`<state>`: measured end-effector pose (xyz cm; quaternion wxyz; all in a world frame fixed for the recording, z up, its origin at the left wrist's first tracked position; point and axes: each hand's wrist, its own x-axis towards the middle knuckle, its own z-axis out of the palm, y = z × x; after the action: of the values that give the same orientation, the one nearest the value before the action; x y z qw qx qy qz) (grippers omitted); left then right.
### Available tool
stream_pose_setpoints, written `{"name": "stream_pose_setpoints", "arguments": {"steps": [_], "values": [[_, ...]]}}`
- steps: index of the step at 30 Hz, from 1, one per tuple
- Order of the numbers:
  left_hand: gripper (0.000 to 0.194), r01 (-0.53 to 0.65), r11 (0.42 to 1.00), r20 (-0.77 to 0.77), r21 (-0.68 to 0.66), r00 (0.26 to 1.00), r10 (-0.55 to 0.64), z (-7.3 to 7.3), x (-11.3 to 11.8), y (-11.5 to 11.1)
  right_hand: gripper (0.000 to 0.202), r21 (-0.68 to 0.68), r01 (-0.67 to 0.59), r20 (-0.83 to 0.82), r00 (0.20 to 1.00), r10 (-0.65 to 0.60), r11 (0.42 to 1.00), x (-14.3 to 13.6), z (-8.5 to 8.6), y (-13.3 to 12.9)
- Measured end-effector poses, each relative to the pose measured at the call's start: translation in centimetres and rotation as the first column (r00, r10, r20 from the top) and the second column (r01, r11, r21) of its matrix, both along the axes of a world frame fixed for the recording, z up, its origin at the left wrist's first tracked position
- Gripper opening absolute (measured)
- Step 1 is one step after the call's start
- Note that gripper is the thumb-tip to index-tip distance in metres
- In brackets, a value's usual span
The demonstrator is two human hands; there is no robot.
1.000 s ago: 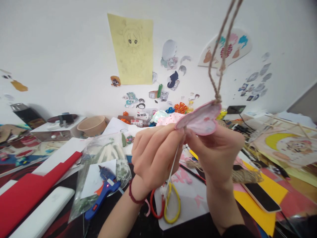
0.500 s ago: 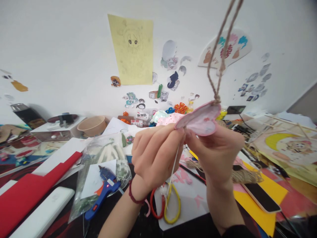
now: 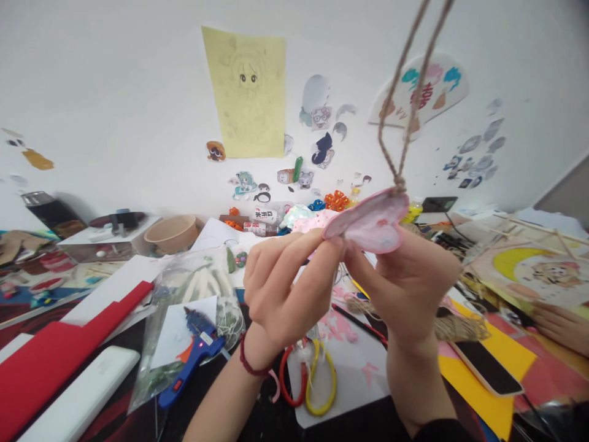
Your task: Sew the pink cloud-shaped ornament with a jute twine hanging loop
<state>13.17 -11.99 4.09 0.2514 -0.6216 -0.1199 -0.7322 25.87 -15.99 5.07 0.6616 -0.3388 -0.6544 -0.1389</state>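
A pink heart-shaped piece (image 3: 375, 224), pale inside with small marks, is held up before me, tilted, in both hands. From its upper edge a loop of brown twine (image 3: 399, 175) rises out of the top of the picture. My left hand (image 3: 288, 282) is closed, pinching the heart's lower left tip between thumb and fingertips. The thumb of my right hand (image 3: 407, 282) presses near that same tip, and its other fingers lie hidden behind the heart. Below the hands, red and yellow loops like scissor handles (image 3: 334, 380) rest on white paper (image 3: 363, 393).
A blue glue gun (image 3: 196, 359) with a lit red light lies left, by a clear bag (image 3: 179, 279). Farther left are red card (image 3: 69, 356) and a white box (image 3: 83, 393). Right are a twine bundle (image 3: 460, 327), a phone (image 3: 488, 366) and another person's hand (image 3: 564, 325).
Both hands keep hold of the heart, with slight shifts of the fingers and twine. The pale thread below my left hand has dropped from sight. Another person's hand has appeared at the right.
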Motion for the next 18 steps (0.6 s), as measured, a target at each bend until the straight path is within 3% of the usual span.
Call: {"name": "stream_pose_setpoints", "arguments": {"steps": [7,14,18], "values": [[0.012,0.009,1.000,-0.016,0.015,1.000,-0.009,0.08,-0.08,-0.03,0.020,-0.051,0.024,-0.013,1.000,-0.025,0.998,0.14,-0.11,-0.71],[0.016,-0.026,0.999,0.008,0.045,1.000,0.026,0.06,-0.01,0.15,0.023,0.050,0.100,0.082,0.991,-0.104,0.994,-0.08,0.19,-0.81],[0.016,0.005,0.999,0.018,0.037,1.000,-0.005,0.05,0.23,0.17,0.013,-0.007,0.029,0.034,0.999,-0.029,1.000,-0.03,0.11,-0.91]]}}
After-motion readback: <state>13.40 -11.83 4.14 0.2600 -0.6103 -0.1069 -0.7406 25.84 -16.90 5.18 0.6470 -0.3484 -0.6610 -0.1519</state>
